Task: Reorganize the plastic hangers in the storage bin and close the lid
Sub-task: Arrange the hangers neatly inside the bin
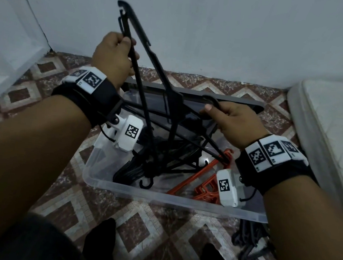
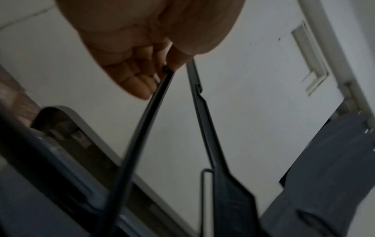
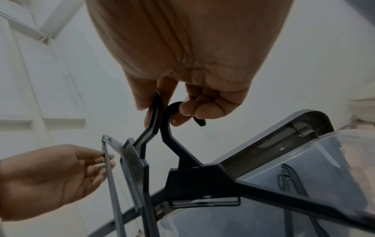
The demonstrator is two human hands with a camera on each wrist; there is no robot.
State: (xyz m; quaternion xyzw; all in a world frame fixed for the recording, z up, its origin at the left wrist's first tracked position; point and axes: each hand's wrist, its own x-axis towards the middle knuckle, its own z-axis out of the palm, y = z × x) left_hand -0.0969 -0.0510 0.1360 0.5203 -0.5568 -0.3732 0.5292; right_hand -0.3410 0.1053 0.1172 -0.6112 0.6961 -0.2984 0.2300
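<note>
A clear storage bin [image 1: 158, 196] sits on the floor with a pile of black hangers [image 1: 138, 169] and orange hangers [image 1: 205, 183] inside. Its grey lid [image 1: 244, 105] leans behind it. My left hand [image 1: 129, 46] grips the thin bottom bar of a raised black hanger [image 1: 145, 47], which stands on end above the bin. My right hand [image 1: 213, 109] pinches the hooks [image 3: 168, 125] of two black hangers. One is the raised hanger and the other lies across the bin. The left wrist view shows my left hand [image 2: 162, 67] with the bar [image 2: 142, 128] between thumb and fingers.
More black hangers [image 1: 250, 239] lie on the patterned floor at the bin's front right corner. A white mattress [image 1: 326, 130] runs along the right. A wall stands close behind the lid, and my feet [image 1: 100, 241] are near the bin's front.
</note>
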